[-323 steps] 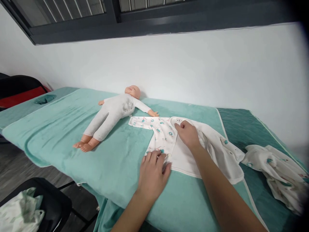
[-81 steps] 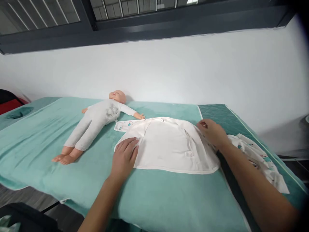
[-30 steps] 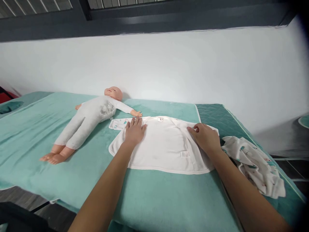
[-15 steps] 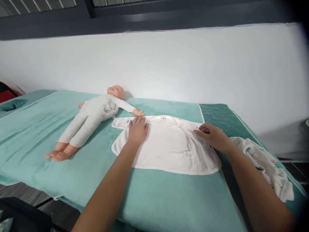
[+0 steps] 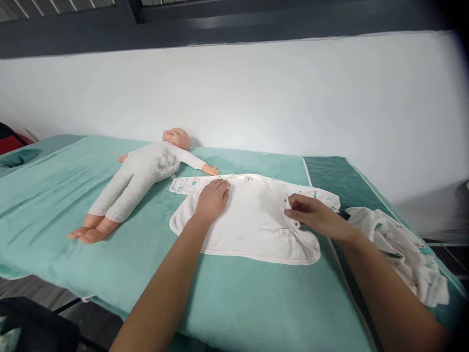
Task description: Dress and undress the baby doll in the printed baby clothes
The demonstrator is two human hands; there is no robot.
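A white baby shirt (image 5: 252, 220) lies spread open on the green bed cover, its patterned sleeves stretched out to both sides. My left hand (image 5: 213, 198) rests flat on the shirt's upper left part, fingers extended. With closed fingers my right hand (image 5: 311, 212) pinches the shirt's right front edge, where small snap buttons show, and holds it lifted and folded inward. Beyond my left hand lies a baby doll (image 5: 146, 164) on its back, with a white cloth body. One of the doll's hands touches or almost touches the shirt's left sleeve.
A crumpled patterned white garment (image 5: 399, 249) lies at the right, beside my right forearm. The green bed cover (image 5: 278, 303) ends at a white wall (image 5: 256, 98) behind. A black object (image 5: 36, 322) stands at the lower left, below the bed's edge.
My right hand has moved left and inward, bringing the shirt's right front edge with it. The right sleeve now shows. My left hand has shifted slightly right.
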